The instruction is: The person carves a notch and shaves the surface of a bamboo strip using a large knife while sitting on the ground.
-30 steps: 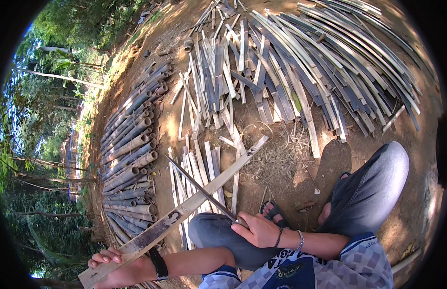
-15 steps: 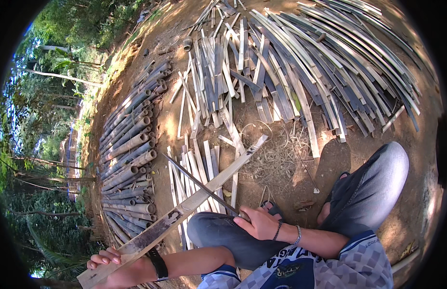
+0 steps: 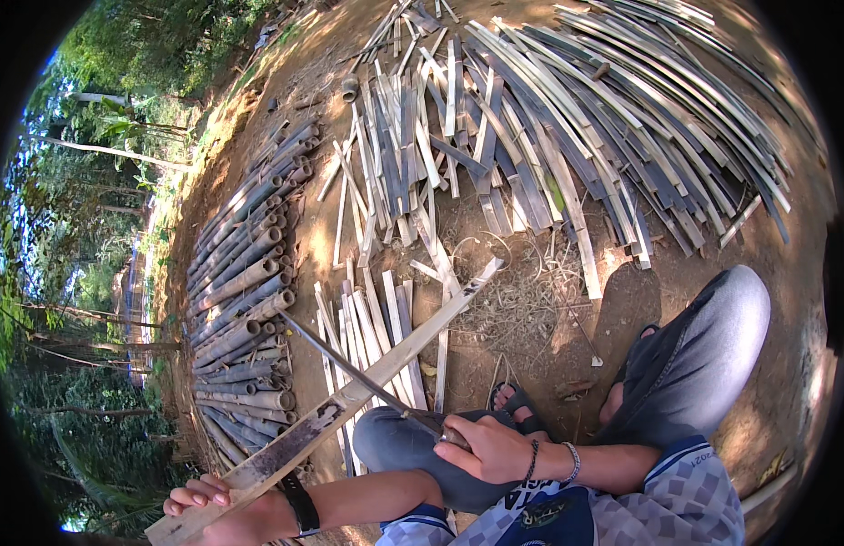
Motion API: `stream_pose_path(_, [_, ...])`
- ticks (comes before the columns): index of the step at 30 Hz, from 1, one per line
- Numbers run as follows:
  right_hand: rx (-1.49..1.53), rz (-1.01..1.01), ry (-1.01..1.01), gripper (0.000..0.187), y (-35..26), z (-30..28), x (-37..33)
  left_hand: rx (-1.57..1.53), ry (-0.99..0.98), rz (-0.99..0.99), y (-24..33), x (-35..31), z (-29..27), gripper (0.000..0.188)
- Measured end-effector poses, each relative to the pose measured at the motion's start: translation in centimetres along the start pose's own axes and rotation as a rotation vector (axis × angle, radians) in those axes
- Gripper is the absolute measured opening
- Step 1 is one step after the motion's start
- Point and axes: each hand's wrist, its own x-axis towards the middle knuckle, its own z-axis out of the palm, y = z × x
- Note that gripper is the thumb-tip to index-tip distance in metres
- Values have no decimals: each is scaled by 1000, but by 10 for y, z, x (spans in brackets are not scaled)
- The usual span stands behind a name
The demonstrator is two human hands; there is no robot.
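The left hand (image 3: 217, 520) is gripping a split bamboo slat (image 3: 336, 409) close to its near-left end; the slat is running across the palm, the fingers (image 3: 208, 490) are curling over its far-left edge, and a short stub is sticking out past them toward the near left; the rest is slanting away from those fingers toward the far right, dark blotches marking its upper face; the right hand (image 3: 497, 448) is wrapping its fingers closed around the handle of a long knife (image 3: 354, 372), well apart from the slat and on its right side; the blade is pointing toward the far left and crossing over the slat around mid-length, though whether its edge is touching I cannot tell.

A black wristband (image 3: 299, 503) is circling the left wrist; a bracelet (image 3: 572, 462) is circling the right one; the person's jeans (image 3: 704, 364) are showing on both sides of a sandal (image 3: 527, 411); bamboo poles (image 3: 245, 273) are lying stacked on the left; a small batch of slats (image 3: 375, 318) is lying beyond the knife; curly shavings (image 3: 522, 305) are littering the ground to its right; a broad spread of slats (image 3: 613, 136) is covering the far right.
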Motion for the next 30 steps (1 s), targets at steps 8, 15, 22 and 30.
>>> stream_pose_path(8, [-51,76,118,41,23,-14,20,20,32,3,-5,3,-3,69])
stream_pose_path(15, [-79,-156,-38,35,-12,-4,-9,52,36,19,-11,1,1,70])
stream_pose_path(22, [-199,50,142,42,24,-16,13,51,30,20,-7,5,-3,68])
stream_pose_path(30, [-152,-162,-36,42,-7,-3,-9,-54,-83,-6,-8,1,0,68])
